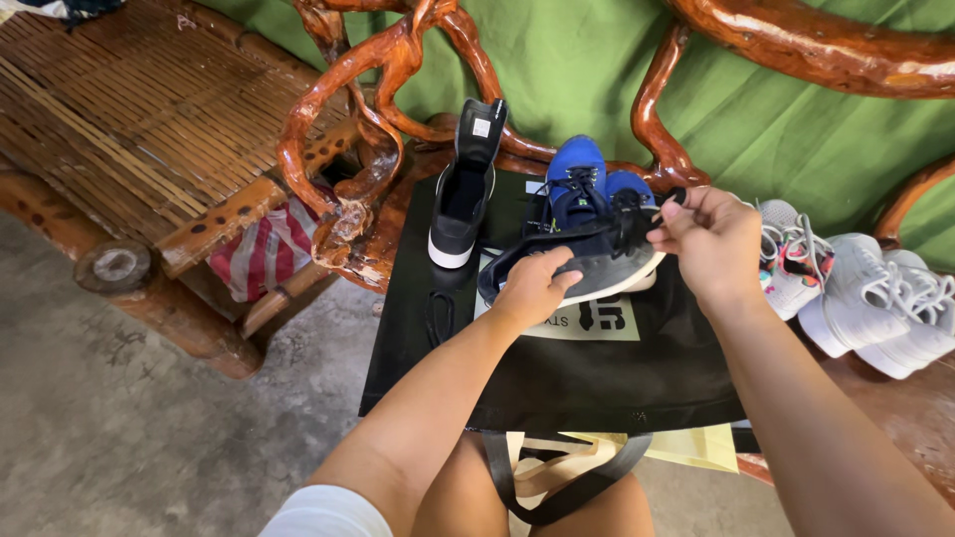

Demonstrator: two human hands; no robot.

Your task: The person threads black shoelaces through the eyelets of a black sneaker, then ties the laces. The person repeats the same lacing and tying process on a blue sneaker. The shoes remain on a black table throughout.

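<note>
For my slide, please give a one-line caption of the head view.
Left hand steadies a dark shoe on a black bag while right hand pinches its lace.

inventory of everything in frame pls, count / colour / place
dark shoe: 1, black with grey sole, on the bag, under both hands
black bag: 1, black with pale panel, flat on the seat and lap
high-top shoe: 1, black and white, upright at bag's far edge
blue shoes: 2, blue, behind the dark shoe
white sneakers: about 3, white, one with coloured pattern, right
loose lace: 1, black, on bag
striped cloth: 1, red and white, under the bench
bamboo bench: 1, brown, left
left hand: grips the dark shoe's side
right hand: pinches its lace
</note>
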